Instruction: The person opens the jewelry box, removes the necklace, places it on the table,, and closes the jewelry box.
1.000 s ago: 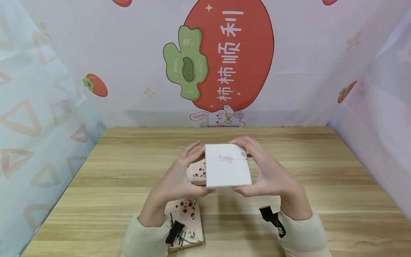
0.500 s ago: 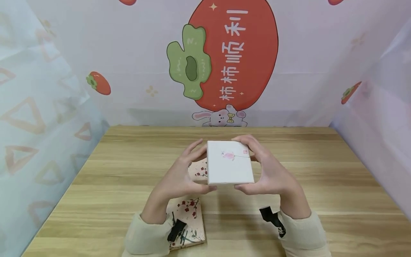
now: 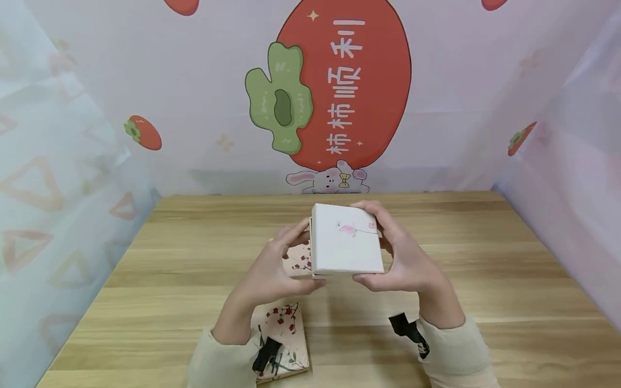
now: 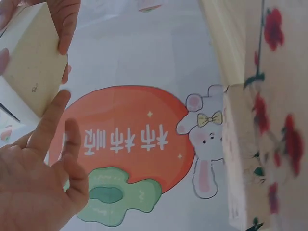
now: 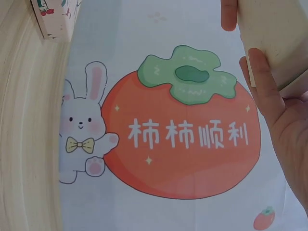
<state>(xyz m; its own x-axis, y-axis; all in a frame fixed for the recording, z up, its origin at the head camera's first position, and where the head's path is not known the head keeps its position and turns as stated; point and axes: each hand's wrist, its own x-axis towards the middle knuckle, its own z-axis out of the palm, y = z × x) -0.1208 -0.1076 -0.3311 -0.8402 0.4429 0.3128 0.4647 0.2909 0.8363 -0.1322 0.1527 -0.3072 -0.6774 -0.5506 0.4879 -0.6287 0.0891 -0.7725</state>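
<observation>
A small square white box [image 3: 346, 240] with a pink flower on its top is held up over the table between both hands. Its lid sits slightly askew, and a thin strip of the lower part shows along the left edge. My left hand [image 3: 274, 264] grips the box's left side, thumb at the near edge and fingers at the far side. From the right, my right hand [image 3: 407, 256] pinches the box between thumb and fingers. The left wrist view shows the plain underside of the white box [image 4: 36, 62], with fingertips at its edges.
A flower-patterned box [image 3: 298, 260] stands behind my left hand, partly hidden. Another, with red blossoms [image 3: 286, 334], lies by my left sleeve. Both are on the wooden table [image 3: 485, 258], which meets a printed backdrop [image 3: 461, 134].
The top of the white box has shifted up and tilted, so a strip of the part beneath now shows at the left. Both hands keep hold of it.
</observation>
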